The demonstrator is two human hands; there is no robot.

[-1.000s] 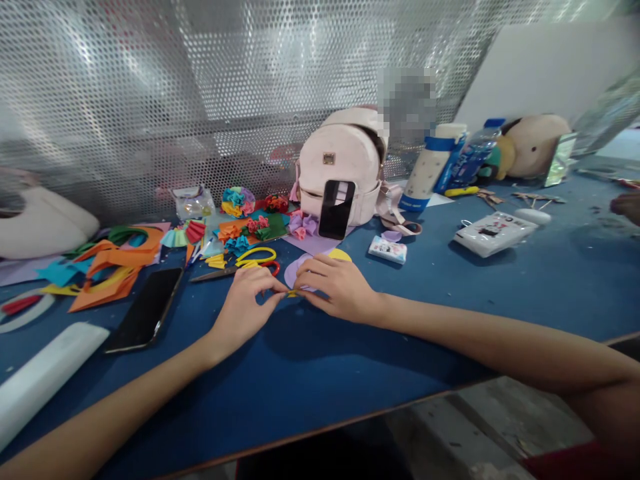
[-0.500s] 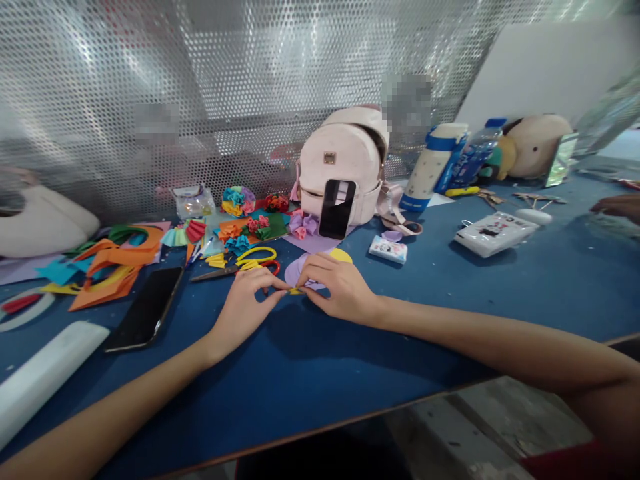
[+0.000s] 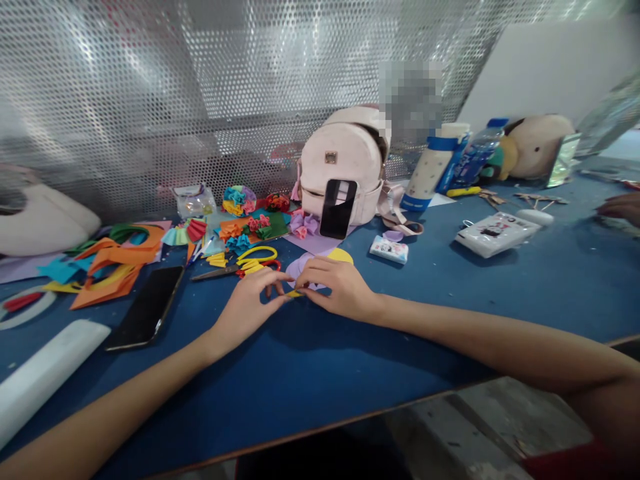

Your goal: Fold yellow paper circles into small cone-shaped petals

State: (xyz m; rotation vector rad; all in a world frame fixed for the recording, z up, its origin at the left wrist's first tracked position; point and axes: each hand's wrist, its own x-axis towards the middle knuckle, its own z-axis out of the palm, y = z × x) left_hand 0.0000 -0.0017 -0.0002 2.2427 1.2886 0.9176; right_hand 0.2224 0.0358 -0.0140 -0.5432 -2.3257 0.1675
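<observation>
A small folded piece of yellow paper [image 3: 294, 293] is between my hands, just above the blue table [image 3: 320, 373]. My right hand [image 3: 337, 283] pinches its right end between thumb and fingers. My left hand [image 3: 250, 300] is at the other end, its thumb tip by the paper, its forefinger raised and a gap between them. Beyond my fingers lie light purple paper circles [image 3: 296, 265] and a yellow paper circle [image 3: 342, 255], partly covered by my right hand. Scissors [image 3: 220, 273] with yellow and red handles rest behind my left hand.
A phone [image 3: 336, 208] leans on a white backpack [image 3: 340, 157]. Another phone [image 3: 147, 308] lies left, near orange paper cutouts [image 3: 107, 263] and a pale bar [image 3: 50, 373]. Paper flowers [image 3: 239, 201], a tissue pack [image 3: 389, 249], a pouch [image 3: 495, 233] and bottles [image 3: 429, 170] stand around.
My left forefinger has lifted away from the thumb, opening its pinch, and more of the yellow paper shows. My right hand keeps its pinch, almost in place.
</observation>
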